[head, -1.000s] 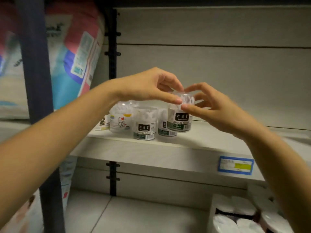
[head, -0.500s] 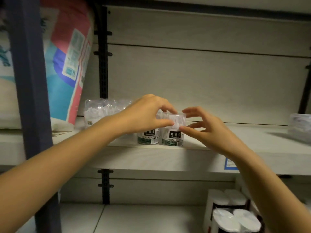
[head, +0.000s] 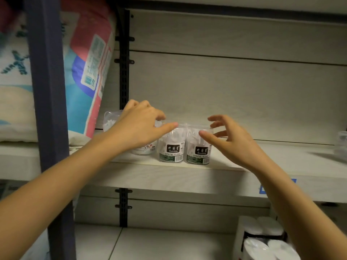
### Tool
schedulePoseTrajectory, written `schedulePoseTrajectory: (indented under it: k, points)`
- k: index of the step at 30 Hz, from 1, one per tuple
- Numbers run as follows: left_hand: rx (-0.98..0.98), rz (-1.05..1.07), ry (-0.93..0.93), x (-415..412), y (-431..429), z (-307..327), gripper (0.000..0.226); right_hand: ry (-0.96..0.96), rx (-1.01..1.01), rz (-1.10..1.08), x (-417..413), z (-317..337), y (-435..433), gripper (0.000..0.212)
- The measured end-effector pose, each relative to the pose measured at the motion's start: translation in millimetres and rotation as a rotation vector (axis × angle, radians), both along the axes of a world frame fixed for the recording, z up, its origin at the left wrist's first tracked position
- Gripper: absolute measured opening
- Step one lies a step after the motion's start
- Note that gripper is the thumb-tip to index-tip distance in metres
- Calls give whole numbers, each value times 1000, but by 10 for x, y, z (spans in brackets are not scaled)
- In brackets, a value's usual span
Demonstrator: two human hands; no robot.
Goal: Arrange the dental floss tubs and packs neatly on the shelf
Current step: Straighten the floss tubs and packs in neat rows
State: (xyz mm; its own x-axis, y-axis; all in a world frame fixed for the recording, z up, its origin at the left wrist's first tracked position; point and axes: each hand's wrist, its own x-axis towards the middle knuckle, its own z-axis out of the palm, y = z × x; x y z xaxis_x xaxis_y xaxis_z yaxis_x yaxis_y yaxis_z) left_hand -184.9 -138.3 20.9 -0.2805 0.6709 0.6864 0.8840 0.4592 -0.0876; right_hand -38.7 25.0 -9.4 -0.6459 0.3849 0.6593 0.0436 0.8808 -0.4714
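Two clear dental floss tubs with black and green labels stand side by side on the pale shelf [head: 187, 177]: the left tub [head: 171, 147] and the right tub [head: 199, 149]. My left hand [head: 139, 128] hovers over the tubs behind and to the left, fingers spread, its thumb tip above the left tub. My right hand [head: 229, 137] is open just right of the right tub, thumb tip near its lid. A tub with a cartoon label [head: 144, 149] and a clear floss pack [head: 110, 121] sit partly hidden behind my left hand.
A large pink and blue bag [head: 88, 72] leans on the shelf at left, behind a dark upright post [head: 47, 91]. Paper rolls [head: 262, 239] stand on the lower shelf at right. A clear container [head: 340, 145] sits at the far right edge.
Both hands set the tub down beside the other labelled tub and have let go of it. The fingers have opened and drawn apart.
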Motion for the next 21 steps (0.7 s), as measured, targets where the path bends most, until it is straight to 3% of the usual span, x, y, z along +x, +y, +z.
schedulePoseTrajectory:
  k: [5, 15, 21]
  points:
    - [-38, -18, -47, 50, 40, -51, 56, -42, 82, -33, -83, -48, -63, 53]
    - [332, -152, -239, 601, 333, 165, 58, 124, 75, -38, 441, 225, 212, 49]
    - [433, -262, -367, 1150, 943, 253, 50, 81, 74, -92, 1092, 439, 784, 49]
